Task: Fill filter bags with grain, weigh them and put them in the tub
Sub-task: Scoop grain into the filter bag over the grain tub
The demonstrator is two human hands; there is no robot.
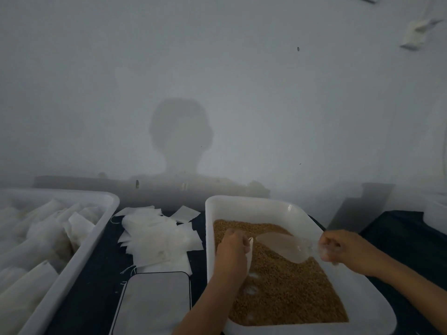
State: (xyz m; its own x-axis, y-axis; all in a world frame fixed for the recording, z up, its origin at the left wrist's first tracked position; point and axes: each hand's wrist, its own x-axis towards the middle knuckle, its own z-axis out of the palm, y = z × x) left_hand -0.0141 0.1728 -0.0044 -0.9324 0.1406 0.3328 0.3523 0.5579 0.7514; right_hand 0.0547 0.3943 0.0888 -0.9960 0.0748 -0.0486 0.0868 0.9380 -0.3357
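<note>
A white tray [263, 205] holds brown grain [285, 293]. Over the grain my left hand [233, 250] grips a white filter bag [250, 252] with its mouth turned up. My right hand [338, 247] holds the handle of a clear plastic scoop [281, 245], whose bowl points at the bag's mouth just above the grain. A heap of empty filter bags [157, 235] lies on the dark table left of the tray. A flat scale [154, 303] with a grey top sits in front of that heap. At the far left a white tub [94, 240] holds several filled bags [36, 240].
A pale wall rises right behind the table, with my shadow on it. Another white container [435, 213] shows at the right edge. A grey board [362, 209] leans against the wall behind the tray.
</note>
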